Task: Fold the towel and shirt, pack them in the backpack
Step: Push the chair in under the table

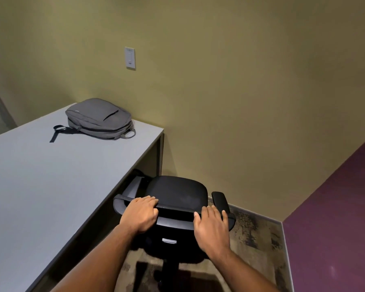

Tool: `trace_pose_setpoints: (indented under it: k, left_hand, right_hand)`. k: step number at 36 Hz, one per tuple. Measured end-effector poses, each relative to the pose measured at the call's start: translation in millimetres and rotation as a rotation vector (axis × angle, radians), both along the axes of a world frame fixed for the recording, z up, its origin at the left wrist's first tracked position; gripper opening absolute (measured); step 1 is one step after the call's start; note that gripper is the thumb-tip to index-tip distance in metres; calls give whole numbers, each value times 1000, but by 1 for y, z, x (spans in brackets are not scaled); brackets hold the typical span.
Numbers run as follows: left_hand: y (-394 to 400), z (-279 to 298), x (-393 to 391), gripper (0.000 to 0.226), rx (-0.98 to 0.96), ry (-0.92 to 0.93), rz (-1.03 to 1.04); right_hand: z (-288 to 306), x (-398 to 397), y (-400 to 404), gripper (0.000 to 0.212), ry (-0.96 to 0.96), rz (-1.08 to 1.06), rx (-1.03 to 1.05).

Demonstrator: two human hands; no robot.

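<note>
Left hand [140, 213] curled over the top edge of a black chair [177, 192] back, fingers [150, 200] gripping it. Right hand [212, 225] flat on that edge, fingers straight. Grey backpack [99, 119] lying zipped on the surface [40, 175], far corner, by the wall.

Olive-green walls [230, 81] meet a purple wall [341, 207] at the right corner. A white light switch [130, 58] sits above a grey desk [40, 186]. A black office chair [177, 192] stands on mottled brown carpet [255, 234].
</note>
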State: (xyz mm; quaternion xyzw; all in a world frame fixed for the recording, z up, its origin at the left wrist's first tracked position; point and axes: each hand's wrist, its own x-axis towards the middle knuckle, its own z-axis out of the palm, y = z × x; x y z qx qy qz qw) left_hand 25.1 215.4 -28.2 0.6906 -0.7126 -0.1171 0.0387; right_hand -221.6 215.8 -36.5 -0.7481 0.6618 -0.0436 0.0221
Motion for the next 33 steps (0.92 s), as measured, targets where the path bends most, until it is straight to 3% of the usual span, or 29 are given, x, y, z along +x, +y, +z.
trace_pose_setpoints:
  k: [9,17,33]
  left_hand:
    - [43,2,14,70,12,2,8]
    - [75,0,25,53,-27,2,60]
    - [143,-7,-19,52,-67,11,322]
  right_hand:
    - [-6,7,31,53,-11,158,-92]
    - [-14,19,55,56,-50,219,-92]
    - [-21,-14,55,61,-71,463,-108]
